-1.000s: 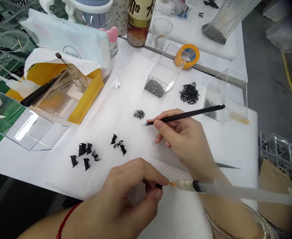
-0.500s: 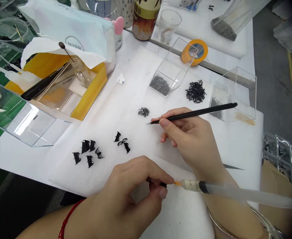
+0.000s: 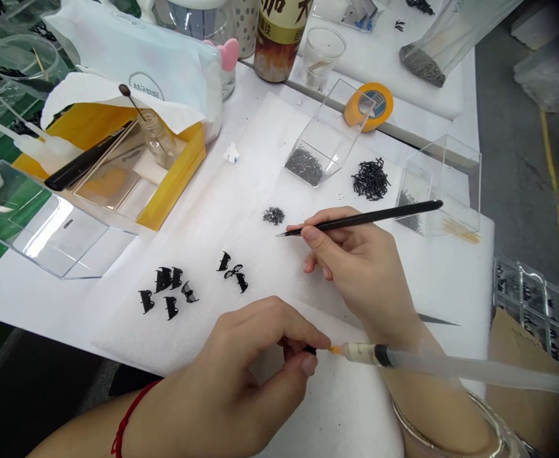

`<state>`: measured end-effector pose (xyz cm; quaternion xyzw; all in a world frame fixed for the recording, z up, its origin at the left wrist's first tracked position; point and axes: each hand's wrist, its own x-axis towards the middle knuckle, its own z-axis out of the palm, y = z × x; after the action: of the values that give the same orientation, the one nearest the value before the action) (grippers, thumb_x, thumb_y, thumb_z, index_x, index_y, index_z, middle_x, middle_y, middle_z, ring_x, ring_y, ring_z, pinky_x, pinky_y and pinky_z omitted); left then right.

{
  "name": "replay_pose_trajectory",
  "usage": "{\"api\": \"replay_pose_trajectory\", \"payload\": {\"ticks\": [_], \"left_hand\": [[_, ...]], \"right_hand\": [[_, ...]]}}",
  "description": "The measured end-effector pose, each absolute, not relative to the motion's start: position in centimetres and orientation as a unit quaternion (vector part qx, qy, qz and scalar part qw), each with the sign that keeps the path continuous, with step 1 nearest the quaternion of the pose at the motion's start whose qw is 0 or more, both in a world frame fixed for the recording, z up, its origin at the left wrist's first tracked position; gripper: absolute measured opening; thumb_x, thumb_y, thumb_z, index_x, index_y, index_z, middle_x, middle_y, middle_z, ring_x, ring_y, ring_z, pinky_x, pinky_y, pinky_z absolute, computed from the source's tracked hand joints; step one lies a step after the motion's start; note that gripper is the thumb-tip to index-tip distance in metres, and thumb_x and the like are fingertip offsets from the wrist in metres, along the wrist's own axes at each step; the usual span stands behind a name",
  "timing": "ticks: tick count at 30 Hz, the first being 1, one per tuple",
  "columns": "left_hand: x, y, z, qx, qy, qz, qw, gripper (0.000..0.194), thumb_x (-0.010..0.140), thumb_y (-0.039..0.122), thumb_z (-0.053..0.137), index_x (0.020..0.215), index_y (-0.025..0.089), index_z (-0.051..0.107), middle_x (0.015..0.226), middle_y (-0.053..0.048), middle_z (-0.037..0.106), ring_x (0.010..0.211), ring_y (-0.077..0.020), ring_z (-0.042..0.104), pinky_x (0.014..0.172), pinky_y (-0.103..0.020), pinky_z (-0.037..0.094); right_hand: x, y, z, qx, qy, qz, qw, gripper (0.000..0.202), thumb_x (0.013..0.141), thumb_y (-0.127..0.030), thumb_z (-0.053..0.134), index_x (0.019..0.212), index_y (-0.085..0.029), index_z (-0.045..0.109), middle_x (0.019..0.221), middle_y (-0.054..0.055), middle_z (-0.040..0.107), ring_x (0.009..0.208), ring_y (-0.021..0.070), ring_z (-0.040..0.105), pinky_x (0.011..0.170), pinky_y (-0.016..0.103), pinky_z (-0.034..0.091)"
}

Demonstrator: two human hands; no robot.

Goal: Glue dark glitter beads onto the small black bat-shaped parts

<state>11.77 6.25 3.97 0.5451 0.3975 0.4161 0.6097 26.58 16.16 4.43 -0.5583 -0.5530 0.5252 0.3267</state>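
My left hand pinches a small black piece between thumb and fingertips, low in the middle. Right beside those fingertips is the orange tip of a syringe, which lies across my right forearm. Held like a pen in my right hand are black tweezers; their points hover just below a small pile of tiny shiny bits. To the left, several small black glasses-shaped parts lie on the white foam sheet.
Behind my right hand are a pile of black pieces, two clear boxes and orange tape. A yellow box with tools, a tissue pack and a bottle stand at the back left and centre.
The tweezers and my right hand have shifted slightly left in view, along with the boxes and tape at the right. Both hands keep their holds.
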Motion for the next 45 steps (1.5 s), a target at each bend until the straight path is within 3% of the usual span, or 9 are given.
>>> {"api": "replay_pose_trajectory", "payload": {"ticks": [10, 15, 20, 27, 40, 45], "left_hand": [[11.6, 5.9, 3.7, 0.545, 0.397, 0.411, 0.614, 0.021, 0.086, 0.005, 0.052, 0.101, 0.017, 0.059, 0.089, -0.004, 0.062, 0.080, -0.0127, 0.058, 0.073, -0.025, 0.048], [11.8, 5.9, 3.7, 0.545, 0.397, 0.419, 0.608, 0.019, 0.087, 0.006, 0.051, 0.100, 0.016, 0.059, 0.088, -0.004, 0.061, 0.079, -0.0122, 0.058, 0.072, -0.024, 0.048], [11.9, 5.8, 3.7, 0.542, 0.406, 0.416, 0.607, 0.017, 0.088, 0.008, 0.052, 0.101, 0.017, 0.060, 0.087, -0.004, 0.062, 0.080, -0.0126, 0.058, 0.072, -0.024, 0.048], [12.0, 5.6, 3.3, 0.507, 0.410, 0.435, 0.621, 0.015, 0.089, 0.011, 0.052, 0.100, 0.017, 0.060, 0.087, -0.005, 0.063, 0.078, -0.0134, 0.062, 0.072, -0.025, 0.053], [12.1, 5.3, 2.9, 0.497, 0.411, 0.450, 0.618, 0.013, 0.091, 0.016, 0.053, 0.101, 0.017, 0.062, 0.091, -0.006, 0.062, 0.081, -0.0146, 0.063, 0.074, -0.027, 0.055], [12.0, 5.1, 2.8, 0.491, 0.405, 0.457, 0.621, 0.015, 0.091, 0.013, 0.053, 0.103, 0.018, 0.062, 0.092, -0.006, 0.063, 0.082, -0.0144, 0.064, 0.076, -0.027, 0.055]], "right_hand": [[26.8, 16.1, 4.3, -0.556, -0.554, 0.526, 0.328, 0.012, 0.084, -0.029, 0.068, 0.085, -0.019, 0.062, 0.082, 0.001, 0.070, 0.044, 0.0058, 0.051, 0.044, 0.021, 0.046], [26.6, 16.3, 4.4, -0.559, -0.564, 0.514, 0.324, 0.011, 0.083, -0.027, 0.069, 0.085, -0.019, 0.063, 0.073, -0.001, 0.067, 0.044, 0.0058, 0.053, 0.040, 0.018, 0.040], [26.7, 16.4, 4.2, -0.549, -0.564, 0.526, 0.323, 0.012, 0.084, -0.027, 0.068, 0.085, -0.017, 0.061, 0.076, 0.000, 0.068, 0.044, 0.0051, 0.055, 0.040, 0.017, 0.038], [27.0, 16.2, 3.9, -0.533, -0.560, 0.541, 0.333, 0.016, 0.084, -0.032, 0.068, 0.086, -0.018, 0.060, 0.079, 0.000, 0.069, 0.042, 0.0048, 0.048, 0.046, 0.022, 0.047], [26.9, 16.4, 4.0, -0.537, -0.562, 0.540, 0.323, 0.019, 0.082, -0.033, 0.069, 0.087, -0.017, 0.060, 0.076, -0.001, 0.067, 0.043, 0.0052, 0.052, 0.041, 0.018, 0.039], [26.8, 16.4, 3.9, -0.538, -0.560, 0.542, 0.323, 0.018, 0.082, -0.032, 0.070, 0.086, -0.017, 0.061, 0.079, 0.000, 0.069, 0.042, 0.0042, 0.049, 0.044, 0.020, 0.043]]}}
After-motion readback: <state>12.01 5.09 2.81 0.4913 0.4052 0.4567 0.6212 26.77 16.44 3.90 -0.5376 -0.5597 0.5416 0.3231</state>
